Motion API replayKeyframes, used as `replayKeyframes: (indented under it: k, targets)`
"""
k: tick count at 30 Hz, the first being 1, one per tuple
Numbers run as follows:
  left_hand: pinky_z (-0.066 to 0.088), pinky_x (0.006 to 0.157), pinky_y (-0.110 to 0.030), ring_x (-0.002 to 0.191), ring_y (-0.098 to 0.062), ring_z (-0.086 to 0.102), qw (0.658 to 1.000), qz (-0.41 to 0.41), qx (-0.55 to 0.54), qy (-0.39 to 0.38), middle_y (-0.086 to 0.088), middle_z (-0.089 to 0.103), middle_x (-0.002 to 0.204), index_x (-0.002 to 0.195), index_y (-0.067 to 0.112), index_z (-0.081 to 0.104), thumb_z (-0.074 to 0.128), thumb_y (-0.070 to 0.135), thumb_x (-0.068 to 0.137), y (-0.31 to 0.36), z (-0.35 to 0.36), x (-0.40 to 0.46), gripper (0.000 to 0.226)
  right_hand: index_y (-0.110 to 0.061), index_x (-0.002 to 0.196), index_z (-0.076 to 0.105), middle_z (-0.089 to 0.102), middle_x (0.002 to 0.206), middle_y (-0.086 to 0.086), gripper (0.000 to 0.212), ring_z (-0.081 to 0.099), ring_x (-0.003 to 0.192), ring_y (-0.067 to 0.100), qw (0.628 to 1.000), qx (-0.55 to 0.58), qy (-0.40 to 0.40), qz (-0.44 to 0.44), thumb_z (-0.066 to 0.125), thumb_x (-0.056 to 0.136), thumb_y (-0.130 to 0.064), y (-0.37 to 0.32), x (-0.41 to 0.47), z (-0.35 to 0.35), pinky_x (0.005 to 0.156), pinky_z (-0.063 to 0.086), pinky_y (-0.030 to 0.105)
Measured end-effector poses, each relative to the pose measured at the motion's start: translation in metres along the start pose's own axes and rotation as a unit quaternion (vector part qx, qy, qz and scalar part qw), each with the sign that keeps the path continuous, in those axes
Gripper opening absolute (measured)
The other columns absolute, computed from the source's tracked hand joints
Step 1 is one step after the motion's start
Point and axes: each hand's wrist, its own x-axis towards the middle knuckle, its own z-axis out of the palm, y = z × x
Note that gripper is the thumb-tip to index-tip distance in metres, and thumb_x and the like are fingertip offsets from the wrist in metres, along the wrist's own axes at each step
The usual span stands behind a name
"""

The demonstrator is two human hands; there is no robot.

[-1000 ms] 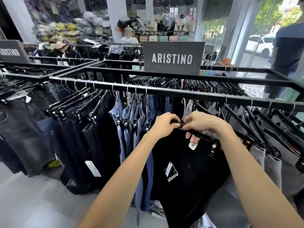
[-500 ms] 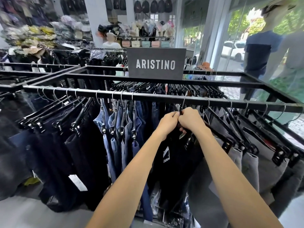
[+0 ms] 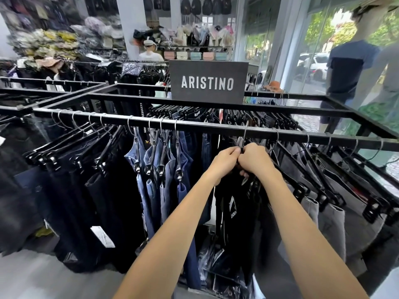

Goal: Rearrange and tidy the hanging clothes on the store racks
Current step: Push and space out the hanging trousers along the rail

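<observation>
Hands are both closed round the neck of one black plastic clip hanger: my left hand (image 3: 224,161) and my right hand (image 3: 255,161) meet knuckle to knuckle just below the black metal rack rail (image 3: 194,125). The hanger's silver wire hook (image 3: 245,134) rises from between my fists and appears seated over the rail; I cannot tell whether it bears full weight. The pair of black trousers (image 3: 235,212) it carries hangs straight down beneath my wrists.

Assessment: the step in hand is seating this garment among its neighbours. To do it well, I judge the hook should sit square on the rail before either grip loosens. The blue denim jeans (image 3: 164,169) hang close to the left of my left hand, the grey trousers (image 3: 328,219) to the right of my right forearm, so spacing needs evening on both sides.
</observation>
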Motion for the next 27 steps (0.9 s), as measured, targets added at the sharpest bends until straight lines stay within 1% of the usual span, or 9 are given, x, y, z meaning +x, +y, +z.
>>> replayKeyframes:
  k: [2,4,7,11,16,18,21,25,27]
  targets:
    - [0.041,0.108,-0.036,0.121,-0.017,0.055,1.000,0.017,0.026,0.003,0.003,0.062,0.131,0.129,0.034,0.060,0.044,0.047,0.094,0.003,-0.008,-0.004,0.041,-0.001,0.100,0.065,0.071,0.073,0.020,0.025,0.069,0.047,0.021,0.999,-0.005,-0.034,0.003,0.042,0.091,-0.005,-0.003,0.005,-0.004,0.045,0.056,0.029]
    - [0.035,0.106,-0.025,0.129,-0.016,0.048,0.997,0.038,0.061,0.013,-0.001,0.054,0.140,0.139,0.022,0.053,0.044,0.034,0.101,0.004,-0.014,-0.003,0.041,-0.004,0.104,0.066,0.072,0.069,0.018,0.028,0.070,0.051,0.023,0.997,-0.015,-0.078,-0.006,0.041,0.092,-0.003,-0.006,0.008,-0.008,0.044,0.053,0.027]
    - [0.034,0.102,-0.022,0.130,-0.014,0.046,0.994,0.056,0.084,0.038,-0.004,0.051,0.142,0.139,0.017,0.053,0.045,0.034,0.101,0.005,-0.018,-0.002,0.043,-0.005,0.108,0.066,0.073,0.072,0.017,0.032,0.074,0.065,0.029,0.992,-0.017,-0.120,-0.029,0.038,0.093,-0.002,-0.008,0.008,-0.010,0.046,0.057,0.029]
    - [0.034,0.113,-0.035,0.131,-0.015,0.044,0.990,0.065,0.114,0.059,-0.005,0.052,0.139,0.134,0.016,0.058,0.042,0.038,0.097,-0.003,-0.011,0.003,0.047,-0.003,0.111,0.064,0.074,0.073,0.018,0.030,0.072,0.056,0.022,0.990,-0.004,-0.131,-0.052,0.037,0.097,-0.004,-0.006,0.009,-0.012,0.044,0.056,0.027]
    - [0.041,0.097,-0.028,0.115,-0.014,0.056,0.983,0.093,0.119,0.107,0.001,0.064,0.122,0.122,0.019,0.064,0.047,0.031,0.098,0.016,-0.017,-0.011,0.032,-0.010,0.100,0.065,0.073,0.078,0.018,0.025,0.068,0.049,0.016,0.982,0.030,-0.148,-0.116,0.041,0.097,-0.005,-0.008,0.005,-0.026,0.044,0.055,0.026]
    - [0.043,0.096,-0.030,0.111,-0.015,0.058,0.978,0.088,0.140,0.130,0.005,0.068,0.114,0.116,0.024,0.066,0.049,0.035,0.097,0.015,-0.017,-0.016,0.028,-0.009,0.099,0.066,0.073,0.077,0.017,0.019,0.068,0.051,0.020,0.971,0.050,-0.190,-0.137,0.047,0.098,-0.006,-0.001,0.000,-0.032,0.049,0.058,0.030]
    - [0.044,0.092,-0.040,0.100,-0.019,0.055,0.951,0.114,0.238,0.161,0.013,0.068,0.085,0.106,0.035,0.069,0.044,0.047,0.093,0.003,-0.016,-0.028,0.031,-0.006,0.107,0.065,0.073,0.082,0.021,0.014,0.067,0.057,0.023,0.942,0.049,-0.293,-0.157,0.054,0.099,-0.008,0.011,-0.007,-0.042,0.056,0.059,0.035]
    - [0.034,0.090,-0.042,0.095,-0.022,0.050,0.916,0.144,0.332,0.171,0.010,0.055,0.069,0.093,0.024,0.073,0.039,0.044,0.100,0.000,-0.008,-0.050,0.040,-0.011,0.107,0.069,0.075,0.087,0.018,0.013,0.067,0.064,0.022,0.911,-0.017,-0.374,-0.172,0.061,0.097,-0.012,0.010,-0.008,-0.058,0.058,0.057,0.030]
    - [0.035,0.092,-0.042,0.087,-0.021,0.053,0.921,0.136,0.327,0.162,0.007,0.057,0.064,0.083,0.018,0.072,0.035,0.045,0.101,0.002,-0.006,-0.058,0.049,-0.011,0.103,0.071,0.075,0.087,0.016,0.011,0.064,0.065,0.021,0.900,-0.054,-0.396,-0.177,0.061,0.097,-0.012,0.004,-0.009,-0.065,0.057,0.054,0.028]
